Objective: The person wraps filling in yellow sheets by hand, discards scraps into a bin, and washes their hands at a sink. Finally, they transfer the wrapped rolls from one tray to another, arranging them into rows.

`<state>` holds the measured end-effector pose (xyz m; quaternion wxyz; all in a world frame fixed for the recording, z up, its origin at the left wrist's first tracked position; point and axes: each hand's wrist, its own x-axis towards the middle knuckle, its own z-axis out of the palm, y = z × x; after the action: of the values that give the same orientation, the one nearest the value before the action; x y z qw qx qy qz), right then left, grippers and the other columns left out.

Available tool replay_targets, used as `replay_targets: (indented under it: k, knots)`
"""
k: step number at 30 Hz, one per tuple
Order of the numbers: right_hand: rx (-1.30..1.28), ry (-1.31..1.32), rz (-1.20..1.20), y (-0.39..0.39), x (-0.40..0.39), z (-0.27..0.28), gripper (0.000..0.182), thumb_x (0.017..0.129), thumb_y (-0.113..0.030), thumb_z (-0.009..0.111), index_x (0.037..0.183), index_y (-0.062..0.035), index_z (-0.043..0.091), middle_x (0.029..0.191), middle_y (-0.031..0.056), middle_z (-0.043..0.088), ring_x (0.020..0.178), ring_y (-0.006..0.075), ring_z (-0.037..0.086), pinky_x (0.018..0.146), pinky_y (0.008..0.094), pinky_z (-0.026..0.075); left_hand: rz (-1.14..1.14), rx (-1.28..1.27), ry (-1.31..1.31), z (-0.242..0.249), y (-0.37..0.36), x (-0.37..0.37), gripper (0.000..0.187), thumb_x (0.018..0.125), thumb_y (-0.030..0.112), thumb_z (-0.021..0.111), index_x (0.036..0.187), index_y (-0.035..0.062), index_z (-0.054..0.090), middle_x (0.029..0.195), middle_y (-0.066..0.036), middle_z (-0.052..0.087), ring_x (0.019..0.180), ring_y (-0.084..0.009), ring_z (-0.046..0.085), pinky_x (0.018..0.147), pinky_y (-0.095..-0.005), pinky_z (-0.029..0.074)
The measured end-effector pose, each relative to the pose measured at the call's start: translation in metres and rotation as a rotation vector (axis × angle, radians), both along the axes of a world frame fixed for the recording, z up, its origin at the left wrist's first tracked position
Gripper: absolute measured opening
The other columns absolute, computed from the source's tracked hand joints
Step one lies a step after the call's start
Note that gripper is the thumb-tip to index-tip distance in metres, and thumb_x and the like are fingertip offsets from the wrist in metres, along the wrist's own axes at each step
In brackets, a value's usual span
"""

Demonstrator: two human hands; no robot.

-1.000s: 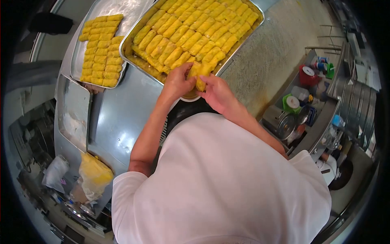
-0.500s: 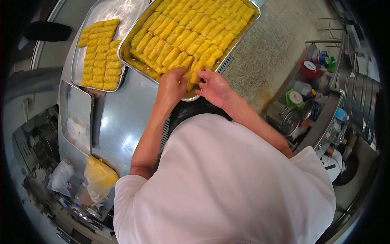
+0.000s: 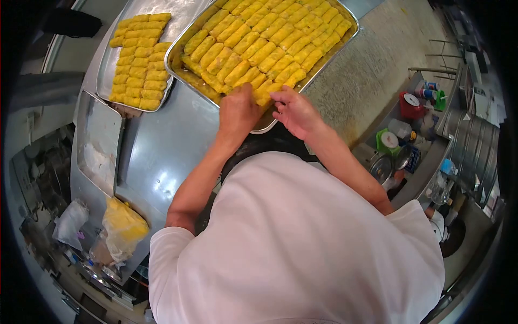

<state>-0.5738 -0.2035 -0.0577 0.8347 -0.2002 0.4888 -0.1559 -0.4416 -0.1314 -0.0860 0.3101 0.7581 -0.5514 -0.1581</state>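
A deep metal tray at the top centre holds rows of yellow rolls, packed side by side. Both hands are at its near corner. My left hand has its fingers bent down on the rolls at the near edge, fingertips hidden behind the hand. Close to its right, my right hand touches the end of a yellow roll with thumb and fingertips curled; how firmly it grips is unclear. The near rolls are partly covered by the hands.
A shallower tray with more yellow rolls lies at the upper left on the metal table. Below it are an empty tray and a yellow plastic bag. At right, a shelf bears a red container and a pot.
The view has shifted a little. My left hand has closed in over the near rolls, and both hands sit slightly farther right and up in the picture.
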Motion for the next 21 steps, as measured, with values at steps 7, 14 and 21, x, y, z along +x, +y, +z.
replay_targets:
  k: [7, 14, 21]
  knots:
    - [0.037, -0.084, -0.034, 0.002, 0.005, 0.009, 0.025, 0.084, -0.008, 0.056, 0.104, -0.0143, 0.041, 0.091, -0.0028, 0.048, 0.073, 0.0072, 0.047, 0.065, 0.0242, 0.044, -0.089, 0.101, -0.078, 0.003, 0.007, 0.016, 0.025, 0.066, 0.003, 0.067, 0.09, 0.0008, 0.057, 0.076, -0.02, 0.061, 0.072, -0.0374, 0.061, 0.062, -0.0447, 0.048]
    - [0.084, -0.121, -0.067, -0.002, 0.002, -0.024, 0.013, 0.086, -0.01, 0.054, 0.098, -0.0093, 0.048, 0.102, 0.0054, 0.052, 0.088, 0.017, 0.053, 0.08, 0.0319, 0.045, -0.046, 0.118, 0.079, -0.002, 0.003, 0.009, 0.023, 0.068, 0.004, 0.068, 0.087, 0.001, 0.056, 0.069, -0.017, 0.061, 0.064, -0.0354, 0.061, 0.056, -0.0395, 0.048]
    - [0.111, -0.295, -0.063, 0.0, -0.011, -0.014, 0.027, 0.085, -0.011, 0.055, 0.11, -0.0088, 0.045, 0.112, 0.004, 0.048, 0.099, 0.0199, 0.047, 0.09, 0.0334, 0.038, 0.258, -0.137, 0.088, 0.025, 0.02, 0.082, 0.017, 0.075, 0.006, 0.068, 0.091, 0.0022, 0.064, 0.075, -0.015, 0.064, 0.066, -0.0288, 0.064, 0.06, -0.0355, 0.05]
